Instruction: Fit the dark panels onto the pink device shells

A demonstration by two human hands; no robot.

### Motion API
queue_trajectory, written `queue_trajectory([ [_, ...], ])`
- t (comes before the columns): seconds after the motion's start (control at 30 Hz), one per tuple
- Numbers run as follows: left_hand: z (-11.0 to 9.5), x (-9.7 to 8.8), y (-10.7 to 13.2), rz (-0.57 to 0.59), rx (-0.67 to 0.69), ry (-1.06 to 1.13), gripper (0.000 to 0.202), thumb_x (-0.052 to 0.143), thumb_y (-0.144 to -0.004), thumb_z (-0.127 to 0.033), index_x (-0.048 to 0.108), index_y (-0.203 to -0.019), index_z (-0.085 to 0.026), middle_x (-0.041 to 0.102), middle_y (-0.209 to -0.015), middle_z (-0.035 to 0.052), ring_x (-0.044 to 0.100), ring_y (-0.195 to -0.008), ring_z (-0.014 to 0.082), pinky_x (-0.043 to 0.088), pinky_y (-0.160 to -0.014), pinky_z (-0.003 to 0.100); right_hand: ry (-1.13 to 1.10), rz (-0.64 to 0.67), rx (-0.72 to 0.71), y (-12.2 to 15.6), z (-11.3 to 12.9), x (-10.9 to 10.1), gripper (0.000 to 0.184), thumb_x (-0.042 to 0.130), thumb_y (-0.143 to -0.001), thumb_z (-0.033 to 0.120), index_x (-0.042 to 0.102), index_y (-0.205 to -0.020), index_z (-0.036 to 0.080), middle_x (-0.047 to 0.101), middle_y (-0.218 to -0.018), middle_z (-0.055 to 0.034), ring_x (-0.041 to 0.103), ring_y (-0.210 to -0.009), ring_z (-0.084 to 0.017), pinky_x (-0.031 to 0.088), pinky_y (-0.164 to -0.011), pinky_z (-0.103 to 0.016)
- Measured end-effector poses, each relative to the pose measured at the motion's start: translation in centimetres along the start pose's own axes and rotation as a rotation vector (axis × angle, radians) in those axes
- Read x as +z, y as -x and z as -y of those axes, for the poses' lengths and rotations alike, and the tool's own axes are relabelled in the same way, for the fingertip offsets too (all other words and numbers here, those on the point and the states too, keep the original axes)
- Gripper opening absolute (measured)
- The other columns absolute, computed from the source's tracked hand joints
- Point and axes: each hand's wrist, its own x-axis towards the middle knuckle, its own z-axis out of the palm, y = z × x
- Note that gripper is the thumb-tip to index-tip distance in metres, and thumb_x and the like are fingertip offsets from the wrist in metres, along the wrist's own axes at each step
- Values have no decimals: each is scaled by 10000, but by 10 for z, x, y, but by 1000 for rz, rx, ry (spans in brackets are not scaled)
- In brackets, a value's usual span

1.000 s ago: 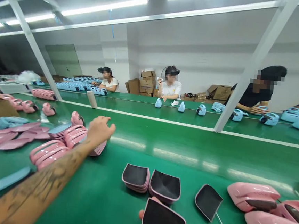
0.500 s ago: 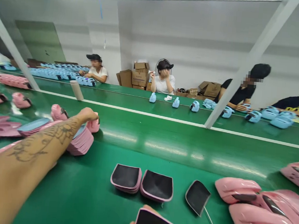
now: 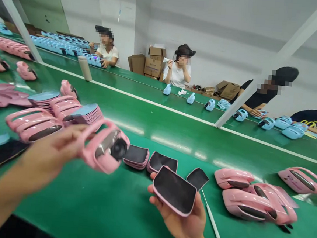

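My left hand (image 3: 50,154) is closed on a pink plastic housing (image 3: 104,149) with a handle loop and a dark round opening, held up over the green belt (image 3: 106,210). My right hand (image 3: 185,221) lies palm up near the front edge and grips a pink curved panel with a black inner face (image 3: 174,190). Just beyond it, similar black-faced panels (image 3: 135,156) lie in small stacks on the belt, next to a single panel (image 3: 197,178) and a thin white stick (image 3: 211,218).
Assembled pink housings (image 3: 251,205) lie at the right, more pink housings and flat pink and blue parts (image 3: 44,120) at the left. Across a white divider, several seated people work at a second belt with blue housings (image 3: 266,123). A slanted white post (image 3: 261,80) crosses the view. Cardboard boxes (image 3: 152,63) stand behind.
My left arm has drawn back from the far pile with a pink housing in the hand. My right hand has risen into view with the panel. The camera has tilted down.
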Motion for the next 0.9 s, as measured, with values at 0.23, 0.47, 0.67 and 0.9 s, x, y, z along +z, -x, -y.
queue_trajectory([
  [0.23, 43, 29, 135, 426, 21, -246, 165, 657, -919, -380, 772, -924, -262, 626, -1361, 67, 611, -1304, 283, 617, -939, 302, 81, -58, 32, 1, -9, 0, 718, 677, -826, 734, 692, -1336, 229, 612, -1511, -152, 611, -1335, -431, 432, -1130, -601],
  [0.47, 60, 37, 150, 346, 17, -276, 543, 786, -731, -254, 664, -1260, -281, 472, -1575, 101, 603, -1320, 345, 591, -1014, 416, 101, -20, 56, -1, -21, -1, 679, 665, -839, 718, 692, -1321, 240, 670, -1433, -163, 618, -1323, -432, 375, -1159, -648],
  [0.67, 88, 58, 141, 472, -240, -101, 1195, 819, -627, -165, 244, -1658, -353, 423, -1654, 94, 517, -1429, 408, 539, -1094, 507, 188, -15, 7, 1, -29, -2, 734, 729, -789, 661, 642, -1397, 259, 633, -1476, -146, 552, -1395, -431, 341, -1195, -664],
  [0.9, 72, 79, 161, 229, -320, 445, 1085, 774, -795, -544, 187, -1677, -313, 382, -1684, 107, 412, -1512, 402, 382, -1229, 513, 599, -48, -70, 7, -52, -2, 960, 798, -756, 710, 462, -1554, 294, 481, -1619, -103, 434, -1492, -385, 339, -1234, -544],
])
